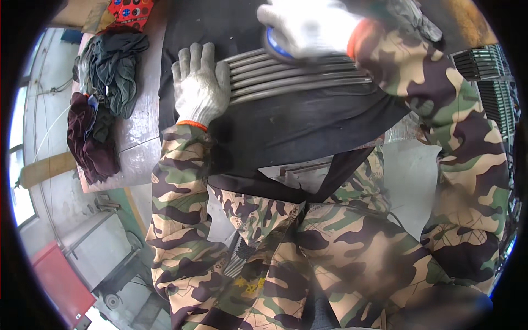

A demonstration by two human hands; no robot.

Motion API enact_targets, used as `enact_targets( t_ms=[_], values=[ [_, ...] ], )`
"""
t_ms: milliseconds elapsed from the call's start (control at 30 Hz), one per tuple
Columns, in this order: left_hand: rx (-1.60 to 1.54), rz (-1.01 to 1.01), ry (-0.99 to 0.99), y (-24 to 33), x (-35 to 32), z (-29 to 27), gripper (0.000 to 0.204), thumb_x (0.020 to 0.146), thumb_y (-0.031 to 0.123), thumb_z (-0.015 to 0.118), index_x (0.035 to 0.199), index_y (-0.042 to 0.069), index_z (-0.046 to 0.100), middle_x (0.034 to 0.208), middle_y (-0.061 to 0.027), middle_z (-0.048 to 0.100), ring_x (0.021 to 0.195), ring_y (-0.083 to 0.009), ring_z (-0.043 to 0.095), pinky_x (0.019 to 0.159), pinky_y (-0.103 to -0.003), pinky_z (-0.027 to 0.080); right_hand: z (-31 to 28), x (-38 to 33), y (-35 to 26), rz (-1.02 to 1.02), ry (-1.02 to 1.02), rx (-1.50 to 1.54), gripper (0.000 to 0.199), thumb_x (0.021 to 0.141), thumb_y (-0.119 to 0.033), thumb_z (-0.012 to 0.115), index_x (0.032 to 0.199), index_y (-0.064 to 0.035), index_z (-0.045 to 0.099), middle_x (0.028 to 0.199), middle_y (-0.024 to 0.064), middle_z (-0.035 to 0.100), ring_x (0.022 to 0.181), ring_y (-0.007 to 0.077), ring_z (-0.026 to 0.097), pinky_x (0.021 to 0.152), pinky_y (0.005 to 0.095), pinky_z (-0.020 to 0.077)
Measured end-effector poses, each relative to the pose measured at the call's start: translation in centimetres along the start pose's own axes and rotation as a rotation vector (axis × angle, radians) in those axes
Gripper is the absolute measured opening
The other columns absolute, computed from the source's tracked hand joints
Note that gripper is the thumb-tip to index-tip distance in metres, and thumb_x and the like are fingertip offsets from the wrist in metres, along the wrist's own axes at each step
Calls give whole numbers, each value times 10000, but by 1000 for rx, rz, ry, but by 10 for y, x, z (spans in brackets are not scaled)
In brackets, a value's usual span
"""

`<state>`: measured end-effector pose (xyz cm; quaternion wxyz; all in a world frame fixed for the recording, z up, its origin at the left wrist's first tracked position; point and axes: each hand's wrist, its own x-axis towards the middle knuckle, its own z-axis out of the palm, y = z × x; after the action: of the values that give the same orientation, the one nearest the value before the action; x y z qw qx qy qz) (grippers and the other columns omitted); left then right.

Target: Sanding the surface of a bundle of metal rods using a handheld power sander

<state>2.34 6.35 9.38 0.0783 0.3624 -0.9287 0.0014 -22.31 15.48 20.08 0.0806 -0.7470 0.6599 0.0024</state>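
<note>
rods: a bundle of grey metal rods (297, 77) lying side by side on a dark sheet (308, 126) on the table (137, 137), roughly five or six, hard to count exactly where they blur under the glove
long axis: runs left to right across the view, bowed a bit by the lens, one end under the left palm, the other end pointing off to the person's right
left hand (199, 88): white knit glove, grip released, palm flat and fingers spread on the left ends of the rods, pressing down
right hand (308, 27): white glove too, grip clenched on a blue round thing (275, 45) held against the top of the rods, blurry so can't say what it is
containers: can't make out any bin or box holding stuff
rags: one heap of dark green and maroon cloths (102, 93) on the table's left side, well apart from the rods
sleeves: two, camo pattern
</note>
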Motion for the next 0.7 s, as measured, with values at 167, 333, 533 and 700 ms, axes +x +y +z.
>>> enact_targets(
  t_ms=[167,333,533,700],
  values=[
    [64,19,42,-5,-17,-4,581,1091,363,482,1567,31,485,1631,-285,447,1533,-514,359,1272,-602,250,17,-16,1,-174,168,25,245,932,-238,627,967,-1,678,940,242,683,882,438,713,733,551,610],
    [27,49,74,2,-27,1,595,1086,353,485,1583,27,462,1635,-286,439,1540,-509,351,1276,-608,235,-19,-14,9,33,0,-38,269,928,-265,633,1012,-20,703,1015,245,702,951,443,713,797,544,608],
    [31,23,75,2,-14,7,593,1077,374,501,1557,26,501,1620,-279,462,1531,-507,365,1265,-605,258,46,-64,39,-212,373,-135,165,966,-210,636,1036,-67,591,1037,163,600,971,368,658,781,494,571],
    [46,-24,32,-8,3,-3,575,1068,389,514,1517,31,551,1575,-276,516,1479,-506,430,1237,-593,305,46,-51,59,-62,320,-147,208,944,-189,662,1098,-59,612,1066,151,597,1022,363,644,819,484,569]
  ],
)
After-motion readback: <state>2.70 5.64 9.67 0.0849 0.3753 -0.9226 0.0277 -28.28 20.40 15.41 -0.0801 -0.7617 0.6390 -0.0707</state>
